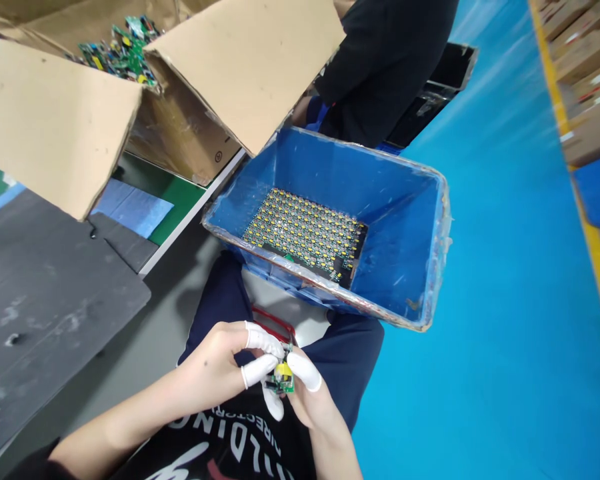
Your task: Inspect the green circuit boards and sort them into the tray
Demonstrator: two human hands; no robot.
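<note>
Over my lap, a small green circuit board (283,379) with a yellow component is held between both hands. My left hand (235,360), with white finger covers, pinches the board's upper left side between thumb and finger. My right hand (307,383) grips it from the right, its white-covered thumb on the near face and a covered finger underneath. Beyond my knees, a blue bin (400,247) holds a black tray (359,257) with rows of similar boards (305,227).
Left of the bin stands an open cardboard box (180,127) full of loose circuit boards (125,53). A dark mat (40,300) covers the table at left. A person in dark clothes (385,60) sits behind the bin. Cartons (595,100) line the far right.
</note>
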